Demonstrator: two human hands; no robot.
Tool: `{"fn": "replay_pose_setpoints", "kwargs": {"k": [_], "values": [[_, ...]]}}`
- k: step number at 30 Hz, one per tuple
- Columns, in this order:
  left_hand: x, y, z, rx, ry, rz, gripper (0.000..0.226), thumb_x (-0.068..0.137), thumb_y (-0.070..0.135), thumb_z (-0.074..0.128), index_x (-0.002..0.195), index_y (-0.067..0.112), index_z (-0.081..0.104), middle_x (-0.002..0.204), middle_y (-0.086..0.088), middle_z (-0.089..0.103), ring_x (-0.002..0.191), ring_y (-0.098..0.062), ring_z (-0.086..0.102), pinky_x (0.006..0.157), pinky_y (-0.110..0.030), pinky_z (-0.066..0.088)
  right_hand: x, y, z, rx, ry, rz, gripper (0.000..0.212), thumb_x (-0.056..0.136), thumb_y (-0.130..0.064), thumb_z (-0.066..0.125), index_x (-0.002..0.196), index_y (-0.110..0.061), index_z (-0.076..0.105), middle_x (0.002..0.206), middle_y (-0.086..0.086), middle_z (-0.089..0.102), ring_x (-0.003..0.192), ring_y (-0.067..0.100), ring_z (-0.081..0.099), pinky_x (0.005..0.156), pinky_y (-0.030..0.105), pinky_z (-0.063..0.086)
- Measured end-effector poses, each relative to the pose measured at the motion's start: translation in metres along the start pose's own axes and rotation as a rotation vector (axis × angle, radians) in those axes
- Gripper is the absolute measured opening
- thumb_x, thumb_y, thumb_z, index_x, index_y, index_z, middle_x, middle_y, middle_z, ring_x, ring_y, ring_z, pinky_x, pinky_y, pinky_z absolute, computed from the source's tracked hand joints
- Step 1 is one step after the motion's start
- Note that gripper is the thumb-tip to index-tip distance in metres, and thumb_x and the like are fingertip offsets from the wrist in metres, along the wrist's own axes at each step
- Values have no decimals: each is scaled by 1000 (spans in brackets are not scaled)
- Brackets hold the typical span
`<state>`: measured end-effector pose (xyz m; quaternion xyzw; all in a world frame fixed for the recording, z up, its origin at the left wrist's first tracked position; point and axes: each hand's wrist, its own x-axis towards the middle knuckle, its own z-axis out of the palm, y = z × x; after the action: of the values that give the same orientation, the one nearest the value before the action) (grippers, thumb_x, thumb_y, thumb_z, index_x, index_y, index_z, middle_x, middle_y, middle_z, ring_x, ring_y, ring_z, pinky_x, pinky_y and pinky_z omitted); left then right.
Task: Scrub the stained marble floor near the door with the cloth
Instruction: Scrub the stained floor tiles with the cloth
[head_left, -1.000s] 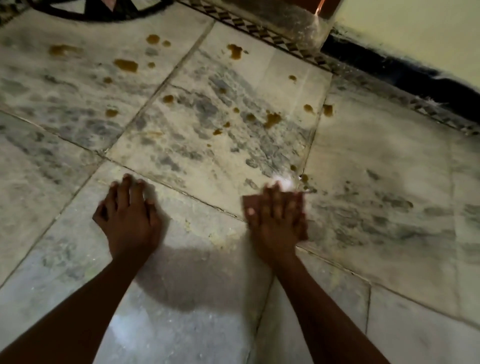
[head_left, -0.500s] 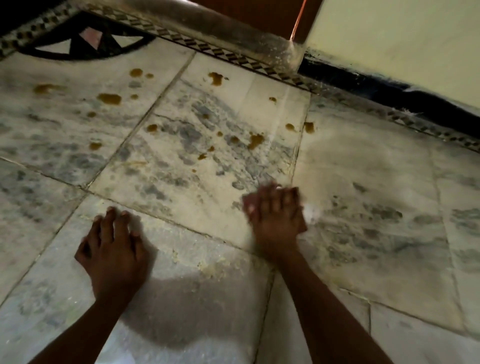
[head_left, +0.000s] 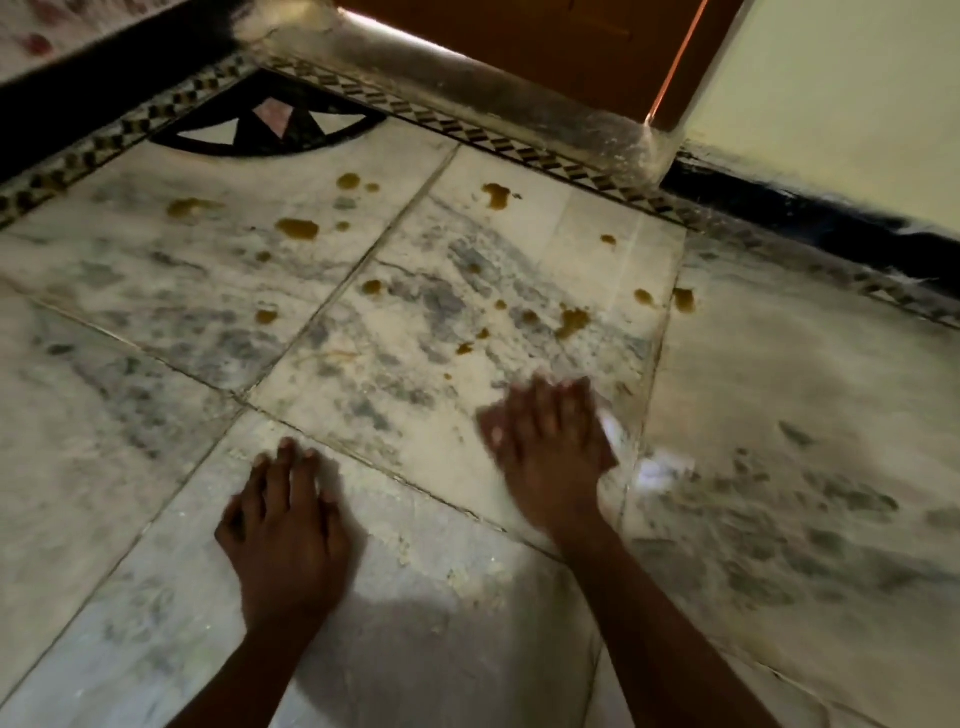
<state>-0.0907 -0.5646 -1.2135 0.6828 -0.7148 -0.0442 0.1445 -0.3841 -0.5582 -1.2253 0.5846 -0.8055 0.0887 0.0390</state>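
The marble floor (head_left: 363, 395) is white with grey veins and carries several brown stains (head_left: 571, 321) in its far half. My right hand (head_left: 550, 441) lies flat, fingers straight, pressing a small white cloth (head_left: 610, 428) onto the tile near a joint; only a sliver of cloth shows at the hand's right edge. My left hand (head_left: 288, 525) rests on the floor to the left, fingers spread and slightly bent, holding nothing. The nearest stains lie just beyond my right fingertips.
A brown door (head_left: 545, 47) stands at the top behind a raised pale threshold (head_left: 467, 98). A patterned border strip (head_left: 519, 150) and a black inlay (head_left: 265, 127) edge the floor. A pale wall (head_left: 831, 104) with a dark skirting (head_left: 805, 213) runs along the right.
My right hand with the cloth has slid back and forth near the tile joint. My left hand stayed on the floor. The view has tilted up, showing more of the door.
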Motion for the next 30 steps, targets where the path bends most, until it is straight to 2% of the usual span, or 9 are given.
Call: {"fn": "replay_pose_setpoints", "kwargs": {"k": [4, 9, 13, 15, 17, 19, 24, 26, 30], "values": [[3, 1, 0, 6, 28, 14, 62, 98, 35, 41, 152, 9, 58, 167, -13, 48, 150, -40, 49, 114, -60, 34, -84, 34, -29, 32, -18, -139, 58, 105, -63, 42, 160, -44, 45, 173, -4, 36, 165, 27, 22, 129, 55, 25], [2, -1, 4, 22, 14, 19, 60, 96, 32, 47, 152, 11, 58, 167, -12, 48, 152, -38, 47, 115, -58, 32, -1, 77, -23, -43, 70, 616, 59, 111, -49, 30, 162, -23, 43, 165, 27, 41, 148, 56, 39, 118, 73, 32], [2, -3, 2, 17, 10, 13, 60, 97, 32, 47, 152, 11, 57, 167, -13, 48, 152, -39, 46, 114, -59, 33, 61, 23, -18, 143, 45, 325, 66, 106, -47, 32, 154, -7, 54, 160, 32, 45, 141, 63, 44, 114, 79, 31], [1, -1, -1, -2, 9, 7, 60, 96, 32, 47, 151, 10, 57, 167, -14, 48, 152, -40, 46, 114, -60, 32, 33, 14, -12, 1, -1, -32, 61, 111, -50, 31, 160, -17, 47, 169, 19, 38, 152, 51, 35, 121, 70, 27], [2, 2, -2, -17, 18, 1, 60, 97, 32, 46, 151, 8, 57, 167, -15, 48, 152, -41, 46, 114, -61, 32, -17, 31, -23, 5, -172, -140, 69, 108, -69, 17, 168, -37, 29, 179, 0, 20, 166, 34, 10, 128, 62, 16], [2, 2, -1, -22, 21, 1, 59, 98, 31, 46, 151, 7, 57, 167, -16, 48, 151, -42, 46, 114, -61, 32, -54, 56, -41, 34, -269, 101, 83, 97, -82, 2, 169, -45, 14, 181, -6, 3, 167, 28, -9, 130, 63, 5], [2, 0, 1, -23, -2, 0, 61, 100, 35, 40, 154, 10, 54, 169, -14, 44, 156, -39, 40, 117, -60, 30, 48, 50, -37, 89, -156, 691, 69, 108, -63, 24, 168, -30, 28, 178, 17, 15, 163, 49, 9, 123, 80, 11], [2, 0, 2, -31, 4, -6, 61, 100, 36, 39, 155, 11, 53, 170, -13, 43, 157, -38, 39, 118, -60, 29, 81, 22, -19, 2, -47, 557, 64, 107, -59, 29, 158, -26, 49, 163, 25, 45, 149, 55, 40, 112, 83, 35], [-3, 1, 1, -33, 6, -8, 63, 102, 35, 37, 158, 11, 51, 172, -11, 40, 159, -36, 37, 121, -60, 29, 34, -29, -3, -7, -170, -40, 80, 106, -65, 15, 171, -18, 22, 177, 19, 18, 164, 48, 10, 128, 70, 15]]}}
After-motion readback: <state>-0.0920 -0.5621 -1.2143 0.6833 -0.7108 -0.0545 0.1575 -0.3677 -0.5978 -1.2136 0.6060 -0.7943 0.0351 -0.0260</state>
